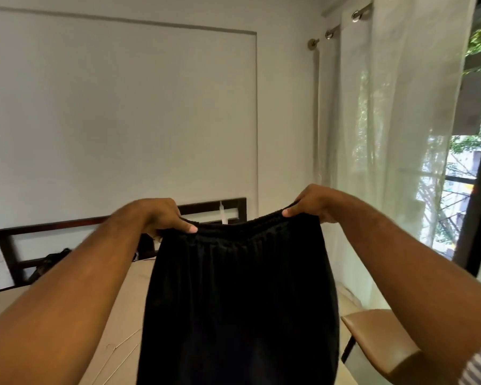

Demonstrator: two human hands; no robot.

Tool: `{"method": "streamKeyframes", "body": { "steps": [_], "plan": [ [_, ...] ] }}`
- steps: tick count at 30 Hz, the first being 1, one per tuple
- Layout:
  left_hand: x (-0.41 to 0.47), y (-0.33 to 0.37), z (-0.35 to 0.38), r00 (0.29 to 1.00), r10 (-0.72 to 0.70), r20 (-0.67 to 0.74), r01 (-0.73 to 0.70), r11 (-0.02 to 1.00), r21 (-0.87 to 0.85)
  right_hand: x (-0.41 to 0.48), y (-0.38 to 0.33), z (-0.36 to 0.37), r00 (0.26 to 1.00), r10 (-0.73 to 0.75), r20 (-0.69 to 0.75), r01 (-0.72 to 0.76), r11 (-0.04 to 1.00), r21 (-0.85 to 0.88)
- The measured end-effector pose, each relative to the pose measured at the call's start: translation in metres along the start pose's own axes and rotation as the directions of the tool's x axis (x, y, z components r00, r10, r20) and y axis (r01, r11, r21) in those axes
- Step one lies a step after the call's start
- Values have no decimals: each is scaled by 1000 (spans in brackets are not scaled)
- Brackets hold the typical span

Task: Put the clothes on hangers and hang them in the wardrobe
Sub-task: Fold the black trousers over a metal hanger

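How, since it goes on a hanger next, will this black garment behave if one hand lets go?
Probably floppy: the black garment hangs limp in soft folds below its gathered waistband, so the freed side would likely droop. It seems light, since the left hand and right hand hold it up by finger pinches alone.

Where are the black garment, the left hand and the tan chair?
black garment (239, 295): head view, middle of the cloth below the waistband.
left hand (153, 215): head view, back of the hand gripping the waistband.
tan chair (378, 337): head view, top of the seat.
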State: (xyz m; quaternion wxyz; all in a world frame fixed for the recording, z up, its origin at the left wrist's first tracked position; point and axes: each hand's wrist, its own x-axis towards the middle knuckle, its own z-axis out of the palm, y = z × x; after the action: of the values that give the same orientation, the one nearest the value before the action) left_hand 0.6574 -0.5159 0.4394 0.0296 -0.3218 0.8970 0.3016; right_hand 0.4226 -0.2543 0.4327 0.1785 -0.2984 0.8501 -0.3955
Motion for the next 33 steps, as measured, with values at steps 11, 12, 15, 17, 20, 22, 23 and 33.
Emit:
{"method": "streamKeyframes", "body": {
  "steps": [11, 12, 15, 17, 20, 22, 23, 33],
  "plan": [
    [-39, 27, 0, 964, 247, 99, -249, 968, 10, -42, -26, -4, 939, -74, 336, 146, 970, -195],
    [-43, 28, -1, 956, 274, 108, -277, 961, 10, -46, -28, -6, 928, -79, 364, 167, 962, -216],
    [-57, 32, -4, 912, 382, 152, -393, 918, 48, -62, -33, -13, 876, -167, 452, 281, 939, -198],
    [-71, 28, -16, 850, 488, 196, -517, 845, 136, -75, -33, -23, 763, -305, 571, 452, 882, -133],
    [-94, 7, -46, 729, 656, 197, -681, 724, 109, -95, -23, -50, 432, -530, 729, 605, 771, 202],
    [-99, 0, -57, 684, 724, 87, -729, 680, 72, -99, -20, -60, 406, -621, 670, 619, 727, 298],
    [-95, 4, -55, 659, 752, 4, -746, 652, 138, -98, -24, -59, 448, -658, 605, 671, 695, 258],
    [-44, 74, 14, 458, 819, -345, -866, 498, 32, -78, -67, 12, 550, -824, 138, 822, 563, 82]
  ]
}}
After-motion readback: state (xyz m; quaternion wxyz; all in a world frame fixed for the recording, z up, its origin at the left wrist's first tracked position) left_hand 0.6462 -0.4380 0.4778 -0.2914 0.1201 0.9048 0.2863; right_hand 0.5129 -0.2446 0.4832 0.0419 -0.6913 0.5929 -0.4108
